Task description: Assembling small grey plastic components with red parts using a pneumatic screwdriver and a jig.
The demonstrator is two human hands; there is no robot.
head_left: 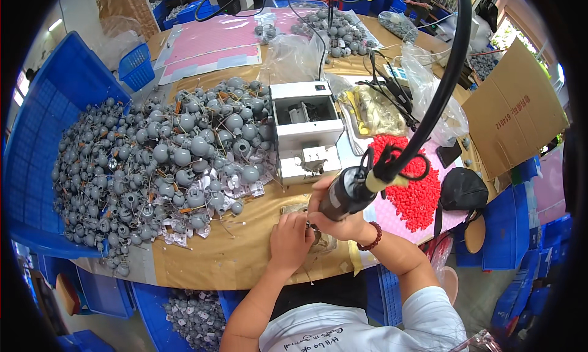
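My right hand (343, 224), with a dark red bead bracelet on the wrist, is wrapped round a black electric screwdriver (345, 194) with a thick cable rising from its top. The tool tilts over the table edge in front of me. Close beside it, my left hand (291, 239) has its fingers bent together, and what they pinch is too small and covered to make out. Under the hands sits a small brownish block (323, 243), partly hidden. Just beyond stands a white box-shaped machine (308, 131) with an open top bay.
Grey round plastic housings (199, 146) with thin wires spill from a large blue crate (37, 144) on the left. Small red pieces (411, 196) lie heaped on the right, near a black pouch (463, 189) and a cardboard flap (514, 110). The thick black cable (450, 76) arches overhead.
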